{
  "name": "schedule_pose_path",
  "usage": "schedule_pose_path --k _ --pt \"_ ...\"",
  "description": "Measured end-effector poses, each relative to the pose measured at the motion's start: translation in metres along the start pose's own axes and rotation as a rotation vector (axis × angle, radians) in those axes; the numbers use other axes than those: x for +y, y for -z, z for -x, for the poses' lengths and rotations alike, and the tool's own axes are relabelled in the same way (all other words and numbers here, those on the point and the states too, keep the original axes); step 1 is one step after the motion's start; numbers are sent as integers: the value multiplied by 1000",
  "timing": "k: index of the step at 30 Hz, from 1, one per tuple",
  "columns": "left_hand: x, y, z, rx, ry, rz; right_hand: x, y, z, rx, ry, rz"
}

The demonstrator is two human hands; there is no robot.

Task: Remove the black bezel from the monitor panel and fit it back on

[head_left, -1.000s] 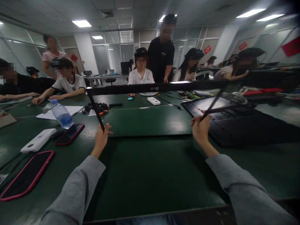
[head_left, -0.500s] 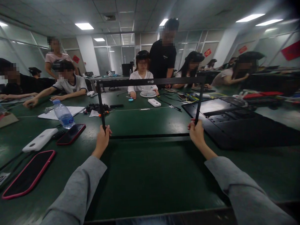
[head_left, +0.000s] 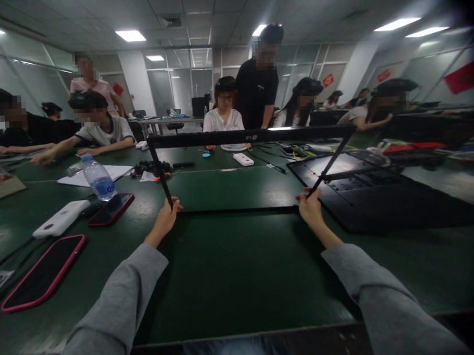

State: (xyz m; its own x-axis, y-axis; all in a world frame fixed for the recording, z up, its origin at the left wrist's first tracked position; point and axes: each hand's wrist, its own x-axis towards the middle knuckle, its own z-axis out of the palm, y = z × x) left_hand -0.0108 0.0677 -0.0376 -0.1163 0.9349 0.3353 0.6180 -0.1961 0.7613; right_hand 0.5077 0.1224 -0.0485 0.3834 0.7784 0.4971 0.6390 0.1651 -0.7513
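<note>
A thin black monitor bezel [head_left: 212, 139] with an LG logo on its wide upper bar is held up over the green table [head_left: 241, 282]. My left hand [head_left: 165, 218] is closed round its lower left corner. At the lower right corner, my right hand [head_left: 311, 210] grips the side bar. The upper bar tilts toward me, and the thin lower bar runs between my hands. To the right of my right hand lies a large black panel [head_left: 391, 202], flat on the table.
On the left are a water bottle [head_left: 99, 178], a red-edged phone [head_left: 111, 209], a white power bank [head_left: 61, 219] and a pink-edged phone [head_left: 43, 275]. Another white power bank [head_left: 243, 159] and cables lie farther back. Several people sit or stand around the table.
The bezel's upper bar has tipped toward me and looks wider and lower. Both hands keep their grip at the lower corners. My view has shifted slightly.
</note>
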Motion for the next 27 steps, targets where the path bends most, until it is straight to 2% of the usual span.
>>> schedule_pose_path --k 7,11,14,19,22,27 --pt "11 6 6 14 12 -103 4 -1 2 -72 6 46" --pt "16 11 10 92 44 -247 -3 1 7 -98 69 98" --pt "10 11 11 156 31 -394 -5 1 7 -135 77 190" --pt "-8 9 10 110 -54 -645 1 -2 0 -218 -9 297" --pt "-13 9 8 90 -56 -668 2 -3 1 -225 -17 308" --pt "-10 8 9 85 -39 -676 -1 -2 9 -191 -32 555"
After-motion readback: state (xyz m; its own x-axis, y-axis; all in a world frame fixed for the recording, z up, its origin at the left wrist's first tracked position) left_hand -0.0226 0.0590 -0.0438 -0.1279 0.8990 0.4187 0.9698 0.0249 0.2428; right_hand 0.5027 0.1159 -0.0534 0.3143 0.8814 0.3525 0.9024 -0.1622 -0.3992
